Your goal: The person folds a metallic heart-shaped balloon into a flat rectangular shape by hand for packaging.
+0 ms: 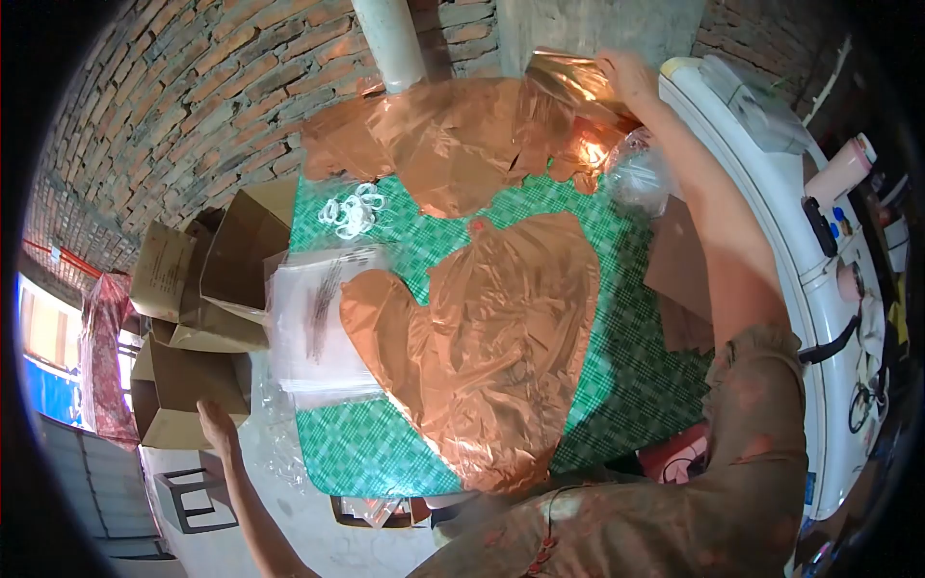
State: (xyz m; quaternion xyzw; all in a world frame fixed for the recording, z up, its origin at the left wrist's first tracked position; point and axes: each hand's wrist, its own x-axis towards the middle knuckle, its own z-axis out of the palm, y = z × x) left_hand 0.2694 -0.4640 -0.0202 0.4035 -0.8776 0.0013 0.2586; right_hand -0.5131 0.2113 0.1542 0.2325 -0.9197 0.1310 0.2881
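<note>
My right hand [631,85] reaches to the far right of the table, its fingers closed at the edge of a shiny copper-coloured foil balloon [578,82]. More flat foil balloons [453,144] lie spread along the table's far side. In the middle, a large flat copper foil balloon [501,328] with a rounded lobe lies on the green checked tablecloth [385,433], its near end at the front edge. Off the table at left, my left hand [218,426] is held over the corner of a cardboard box [198,385], fingers apart with nothing visible in them.
White ring-shaped bands [353,210] and a stack of clear plastic bags [323,318] lie on the table's left side. Another open carton [246,241] stands beyond the box. A crumpled clear bag [638,173] and brown sheets [679,270] lie at right, beside a white curved unit [771,193].
</note>
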